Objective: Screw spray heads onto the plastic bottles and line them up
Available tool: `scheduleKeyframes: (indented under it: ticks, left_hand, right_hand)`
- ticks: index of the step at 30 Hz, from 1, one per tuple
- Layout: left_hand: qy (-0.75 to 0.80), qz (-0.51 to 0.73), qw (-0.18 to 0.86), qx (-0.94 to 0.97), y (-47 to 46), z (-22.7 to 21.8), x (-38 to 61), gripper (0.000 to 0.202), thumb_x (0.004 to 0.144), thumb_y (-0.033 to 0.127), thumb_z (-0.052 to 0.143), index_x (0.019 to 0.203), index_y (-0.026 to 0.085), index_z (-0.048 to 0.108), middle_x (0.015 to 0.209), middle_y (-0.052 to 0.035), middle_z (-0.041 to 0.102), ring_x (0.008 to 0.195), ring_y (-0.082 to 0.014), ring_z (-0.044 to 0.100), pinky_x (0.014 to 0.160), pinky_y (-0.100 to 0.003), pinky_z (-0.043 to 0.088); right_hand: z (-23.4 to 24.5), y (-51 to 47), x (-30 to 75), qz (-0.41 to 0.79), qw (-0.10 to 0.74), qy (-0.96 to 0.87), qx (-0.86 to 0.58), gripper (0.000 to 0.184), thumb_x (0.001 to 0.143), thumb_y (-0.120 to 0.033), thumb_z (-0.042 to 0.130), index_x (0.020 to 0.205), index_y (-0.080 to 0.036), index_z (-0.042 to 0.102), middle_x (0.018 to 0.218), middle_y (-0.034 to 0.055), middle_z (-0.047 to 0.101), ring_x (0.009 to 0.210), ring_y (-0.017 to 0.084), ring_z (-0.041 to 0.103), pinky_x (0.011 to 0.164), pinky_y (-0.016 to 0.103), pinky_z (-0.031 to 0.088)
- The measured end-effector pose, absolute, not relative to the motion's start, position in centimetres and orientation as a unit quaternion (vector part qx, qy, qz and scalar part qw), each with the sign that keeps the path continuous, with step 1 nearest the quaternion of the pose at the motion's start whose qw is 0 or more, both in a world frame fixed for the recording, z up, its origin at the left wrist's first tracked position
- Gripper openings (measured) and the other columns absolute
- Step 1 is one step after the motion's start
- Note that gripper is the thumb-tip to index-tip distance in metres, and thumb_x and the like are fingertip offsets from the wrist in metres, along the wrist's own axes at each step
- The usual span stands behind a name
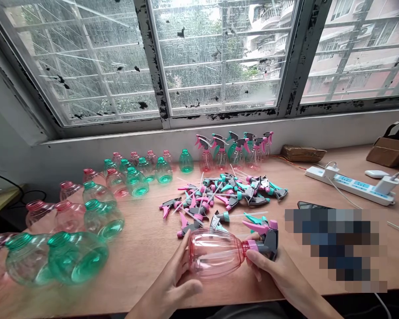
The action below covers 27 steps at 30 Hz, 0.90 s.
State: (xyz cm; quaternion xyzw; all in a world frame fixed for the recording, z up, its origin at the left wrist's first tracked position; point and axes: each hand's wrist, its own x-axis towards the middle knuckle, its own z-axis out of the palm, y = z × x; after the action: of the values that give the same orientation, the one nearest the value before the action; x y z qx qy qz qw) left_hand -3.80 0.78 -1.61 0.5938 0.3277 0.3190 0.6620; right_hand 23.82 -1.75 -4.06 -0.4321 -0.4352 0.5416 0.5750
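A clear pink spray bottle (216, 253) lies on its side in the air over the table's front edge, its base to the left. A grey and pink trigger sprayer head (269, 239) sits on its neck. My left hand (177, 277) supports the base end, fingers behind it and thumb apart from the bottle. With thumb and fingers, my right hand (266, 263) grips the pink collar at the neck. Just beyond the bottle lies a pile of loose trigger sprayer heads (232, 192) in pink, teal and grey, some with thin tubes.
Open-necked green bottles (78, 259) and pink bottles (68, 217) stand in rows at the left. Several bottles with sprayers fitted (238, 153) stand by the wall. At the right are a power strip (350, 184), cables, a cardboard box (390, 150) and a blurred-out patch.
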Motion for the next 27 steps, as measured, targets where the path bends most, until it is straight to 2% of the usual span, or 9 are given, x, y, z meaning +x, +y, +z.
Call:
scheduleKeyframes:
  ticks: [3,5,9,12,15,17,20,23,27]
  left_hand:
    - [0.33,0.307,0.66,0.601,1.0,-1.4,-3.7,0.089,0.091,0.043,0.073,0.162,0.036,0.02,0.166,-0.0062,0.04,0.154,-0.0314,0.035,0.129,-0.05,0.023]
    - [0.335,0.31,0.65,0.607,1.1,-1.3,-3.6,0.089,0.092,0.039,0.073,0.162,0.039,0.018,0.169,-0.0034,0.035,0.154,-0.0306,0.036,0.129,-0.049,0.025]
    - [0.336,0.314,0.632,0.624,0.9,-1.4,-3.8,0.089,0.095,0.041,0.068,0.162,0.044,0.009,0.173,0.0016,0.025,0.159,-0.0279,0.022,0.131,-0.045,0.018]
    - [0.337,0.308,0.633,0.625,0.7,-1.8,-4.1,0.105,0.087,0.046,0.077,0.161,0.043,0.003,0.174,0.0012,0.023,0.161,-0.0281,0.017,0.132,-0.046,0.01]
    - [0.341,0.312,0.642,0.612,0.8,-2.0,-4.3,0.102,0.087,0.053,0.073,0.163,0.036,0.006,0.173,-0.0043,0.026,0.159,-0.032,0.023,0.131,-0.05,0.016]
    - [0.344,0.308,0.636,0.618,0.9,-2.1,-4.2,0.097,0.089,0.049,0.073,0.163,0.035,0.013,0.172,-0.0051,0.03,0.158,-0.0327,0.026,0.13,-0.05,0.019]
    - [0.325,0.321,0.61,0.647,0.9,-2.3,-4.1,0.093,0.091,0.038,0.075,0.162,0.043,0.015,0.174,-0.001,0.023,0.158,-0.0318,0.024,0.129,-0.047,0.023]
    - [0.308,0.339,0.595,0.66,0.8,-2.4,-3.9,0.083,0.097,0.037,0.067,0.16,0.049,0.015,0.175,-0.0007,0.019,0.156,-0.0316,0.031,0.127,-0.048,0.029]
    - [0.298,0.364,0.625,0.623,0.6,-2.0,-3.7,0.111,0.083,0.037,0.084,0.159,0.052,0.004,0.173,-0.0017,0.024,0.158,-0.0321,0.025,0.128,-0.05,0.024]
  right_hand:
    - [-3.9,-1.8,23.7,0.539,0.571,-0.444,-0.432,0.043,0.08,-0.053,0.082,0.096,-0.016,0.067,0.061,-0.0021,0.066,0.046,0.013,0.052,0.049,0.027,0.041]
    - [-3.8,-1.7,23.8,0.539,0.572,-0.442,-0.433,0.043,0.081,-0.055,0.081,0.094,-0.016,0.067,0.061,-0.0014,0.067,0.045,0.013,0.052,0.05,0.028,0.04]
    - [-4.0,-1.6,23.9,0.541,0.567,-0.449,-0.429,0.041,0.083,-0.056,0.078,0.089,-0.016,0.068,0.062,-0.0006,0.068,0.045,0.012,0.052,0.05,0.027,0.038]
    - [-4.1,-1.7,23.8,0.529,0.566,-0.455,-0.438,0.04,0.082,-0.054,0.08,0.092,-0.018,0.068,0.062,-0.0011,0.068,0.046,0.013,0.053,0.05,0.027,0.04]
    - [-3.9,-2.0,23.6,0.518,0.566,-0.459,-0.448,0.041,0.079,-0.055,0.082,0.094,-0.018,0.069,0.06,-0.0021,0.067,0.049,0.014,0.054,0.051,0.027,0.042]
    - [-3.7,-2.1,23.5,0.514,0.566,-0.46,-0.451,0.042,0.08,-0.056,0.081,0.092,-0.018,0.07,0.059,-0.002,0.066,0.05,0.014,0.053,0.052,0.028,0.041]
    - [-3.4,-2.1,23.5,0.518,0.557,-0.462,-0.457,0.043,0.082,-0.058,0.078,0.088,-0.016,0.069,0.06,-0.0004,0.067,0.048,0.014,0.051,0.052,0.028,0.039]
    - [-3.4,-1.9,23.5,0.521,0.551,-0.459,-0.462,0.042,0.082,-0.057,0.078,0.086,-0.016,0.069,0.06,0.0002,0.068,0.047,0.013,0.05,0.052,0.029,0.039]
    - [-3.6,-1.9,23.5,0.52,0.56,-0.459,-0.453,0.041,0.08,-0.055,0.081,0.085,-0.017,0.069,0.059,0.0001,0.067,0.048,0.014,0.052,0.051,0.028,0.041]
